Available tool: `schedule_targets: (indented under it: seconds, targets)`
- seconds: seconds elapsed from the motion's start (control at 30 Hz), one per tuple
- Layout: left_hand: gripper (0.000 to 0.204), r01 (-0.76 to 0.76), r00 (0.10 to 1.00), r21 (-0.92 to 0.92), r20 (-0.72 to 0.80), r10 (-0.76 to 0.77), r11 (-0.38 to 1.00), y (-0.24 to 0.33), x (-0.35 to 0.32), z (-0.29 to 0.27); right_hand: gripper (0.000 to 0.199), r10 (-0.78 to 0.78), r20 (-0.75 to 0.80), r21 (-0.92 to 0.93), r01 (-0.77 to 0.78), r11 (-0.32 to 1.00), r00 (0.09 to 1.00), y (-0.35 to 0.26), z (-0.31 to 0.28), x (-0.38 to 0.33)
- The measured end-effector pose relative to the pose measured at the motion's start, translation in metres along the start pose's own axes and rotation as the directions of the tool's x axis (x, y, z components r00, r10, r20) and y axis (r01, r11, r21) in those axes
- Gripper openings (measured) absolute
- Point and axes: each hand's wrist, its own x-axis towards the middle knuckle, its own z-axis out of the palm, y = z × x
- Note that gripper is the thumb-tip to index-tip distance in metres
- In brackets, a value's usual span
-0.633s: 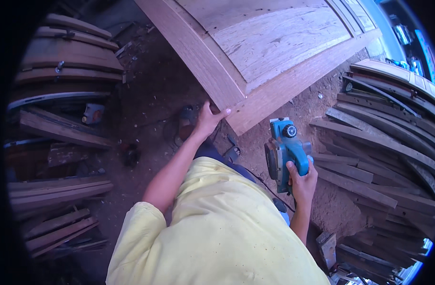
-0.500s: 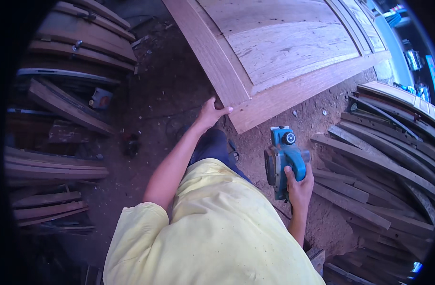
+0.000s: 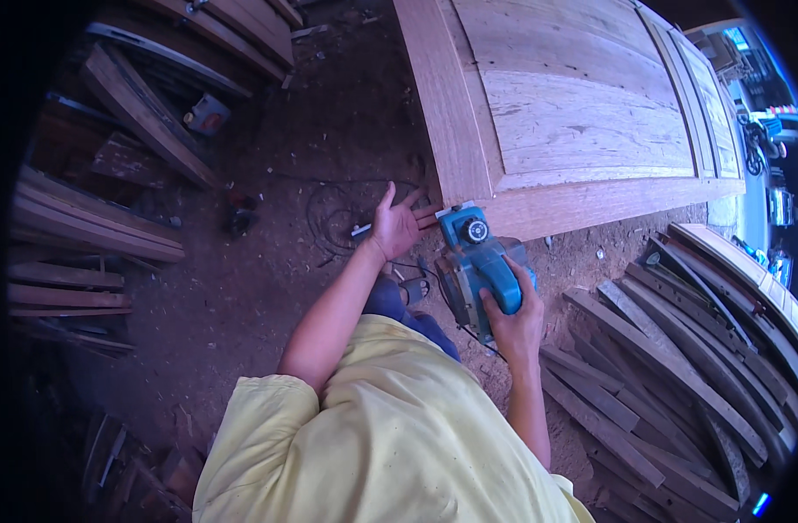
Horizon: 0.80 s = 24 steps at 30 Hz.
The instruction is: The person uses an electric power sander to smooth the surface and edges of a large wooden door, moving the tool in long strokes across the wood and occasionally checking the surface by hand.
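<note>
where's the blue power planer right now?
Head view, centre: the blue power planer is gripped in the right hand, its nose at the near corner of the wooden door panel, just right of the left hand.

left hand (image 3: 397,225) flat and open against the corner of a big wooden panel door (image 3: 538,105), right hand (image 3: 514,321) gripping a blue electric planer (image 3: 479,260) just beside it, dirt floor (image 3: 268,261), curved planks (image 3: 678,366) stacked right

Blue electric hand planer with black round knob (image 3: 477,261), held at corner of pale panelled wooden door (image 3: 582,113), lying flat and raised above dirt floor.
</note>
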Motion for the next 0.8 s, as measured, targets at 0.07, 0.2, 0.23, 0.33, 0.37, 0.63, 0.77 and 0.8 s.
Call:
schedule_targets:
  seconds: [0.07,0.2,0.23,0.33,0.37,0.63,0.77,0.8]
  targets:
    - [0.11,0.014,0.999,-0.042,0.05,-0.011,0.999,0.002,-0.001,-0.003,0.063,0.028,0.003,-0.005,-0.028,1.0,1.0,-0.004,0.005,0.004]
    - [0.111,0.048,0.995,-0.07,0.096,-0.041,0.996,0.002,-0.001,-0.009,0.064,0.025,-0.016,-0.05,-0.025,0.998,1.0,-0.017,0.012,0.015]
    - [0.11,0.051,0.992,-0.091,0.118,-0.04,0.995,0.004,0.001,-0.01,0.065,0.021,-0.019,-0.063,-0.022,0.998,1.0,-0.02,0.015,0.023]
    - [0.106,0.093,0.988,-0.151,0.14,-0.072,0.984,-0.002,0.0,-0.016,0.065,-0.037,-0.029,-0.059,0.035,0.998,0.999,-0.027,0.023,0.041]
    - [0.104,0.106,0.986,-0.163,0.146,-0.082,0.981,-0.004,-0.001,-0.017,0.064,-0.024,-0.029,-0.052,0.023,0.998,0.999,-0.03,0.026,0.047]
    - [0.07,0.197,0.978,0.23,0.028,-0.208,0.953,-0.055,0.003,-0.027,0.06,-0.153,-0.096,-0.063,0.148,0.987,0.984,-0.058,0.054,0.108]
    - [0.093,-0.023,0.943,0.829,0.204,-0.264,0.558,-0.117,-0.003,-0.021,0.057,-0.225,-0.098,-0.031,0.223,0.974,0.969,-0.081,0.071,0.167]
    - [0.098,-0.121,0.917,0.9,0.263,-0.301,0.419,-0.126,-0.004,-0.022,0.057,-0.223,-0.101,-0.029,0.221,0.975,0.97,-0.088,0.075,0.184]
